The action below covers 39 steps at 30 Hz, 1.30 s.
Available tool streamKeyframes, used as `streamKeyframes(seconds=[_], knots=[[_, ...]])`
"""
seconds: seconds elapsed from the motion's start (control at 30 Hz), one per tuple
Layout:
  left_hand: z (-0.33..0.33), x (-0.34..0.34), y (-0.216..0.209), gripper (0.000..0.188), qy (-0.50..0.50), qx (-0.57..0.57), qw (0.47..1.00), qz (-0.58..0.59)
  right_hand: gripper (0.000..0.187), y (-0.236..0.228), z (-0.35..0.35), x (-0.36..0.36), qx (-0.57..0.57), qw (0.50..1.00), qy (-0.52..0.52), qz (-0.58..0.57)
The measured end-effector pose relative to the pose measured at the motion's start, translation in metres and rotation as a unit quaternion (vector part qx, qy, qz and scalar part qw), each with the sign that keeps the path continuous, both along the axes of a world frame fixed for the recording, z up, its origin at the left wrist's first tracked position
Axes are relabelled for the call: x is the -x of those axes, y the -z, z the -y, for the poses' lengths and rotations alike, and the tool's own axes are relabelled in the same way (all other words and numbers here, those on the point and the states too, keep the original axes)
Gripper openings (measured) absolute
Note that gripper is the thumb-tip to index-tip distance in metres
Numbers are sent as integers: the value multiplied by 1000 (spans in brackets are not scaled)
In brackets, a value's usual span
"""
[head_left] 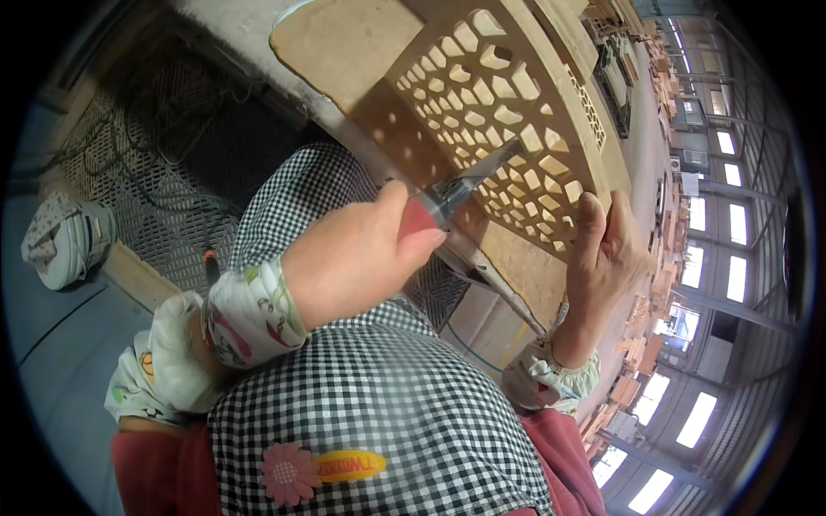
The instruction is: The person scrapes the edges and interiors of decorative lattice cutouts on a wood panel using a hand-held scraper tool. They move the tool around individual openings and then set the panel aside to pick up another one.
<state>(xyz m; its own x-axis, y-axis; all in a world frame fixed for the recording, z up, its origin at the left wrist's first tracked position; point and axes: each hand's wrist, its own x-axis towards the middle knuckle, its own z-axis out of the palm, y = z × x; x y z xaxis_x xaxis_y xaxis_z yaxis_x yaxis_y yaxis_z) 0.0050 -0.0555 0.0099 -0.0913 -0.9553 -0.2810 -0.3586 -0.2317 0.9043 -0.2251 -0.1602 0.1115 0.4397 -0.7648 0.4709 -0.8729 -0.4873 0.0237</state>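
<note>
We start with what we cannot see. The red handle of the file (456, 191) is almost wholly buried in our left hand (357, 258), with only a sliver showing at the thumb. The blade tip is lost against the pale cut-outs of the wooden lattice panel (482, 103), so we cannot say exactly where it ends. Our right hand (602, 254) shows us its back; its fingertips curl out of view behind the panel's edge. The panel's top end runs off toward twelve o'clock, and the far workshop at three o'clock is bent and blurred by the lens.

Now the tool: its long axis runs from seven o'clock up to one o'clock, handle low, metal end pointing up and away from us across the lattice openings. It sits near the middle of the view, just right of centre, its blade lying on the panel's pierced face.

Our left fingers are wrapped tight and pressed together around the handle, thumb laid along the top. Our right fingers are pressed together too, thumb upright against the panel's lower edge, gripping it.

The count: one file, one lattice panel, two hands, two patterned sleeve covers (249, 314), one checked apron (379, 413). At nine o'clock, one round bundle (64, 241) rests beside a metal grate (163, 172).
</note>
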Motion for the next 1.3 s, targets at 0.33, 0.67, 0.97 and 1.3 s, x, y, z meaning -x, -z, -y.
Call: streamKeyframes(seconds=[0.33,0.67,0.97,1.3], knots=[[-5,-7,31,42,-3,75,994,-75,56,0,1,-1,-4,1000,4,22],[3,-20,19,37,5,2,992,-129,56,2,3,-3,-3,1000,15,15],[-32,-41,5,24,56,-125,949,-286,56,3,-1,-5,-10,999,23,32],[-4,-31,20,33,120,-173,812,-545,56,5,-3,0,8,1000,20,-1]])
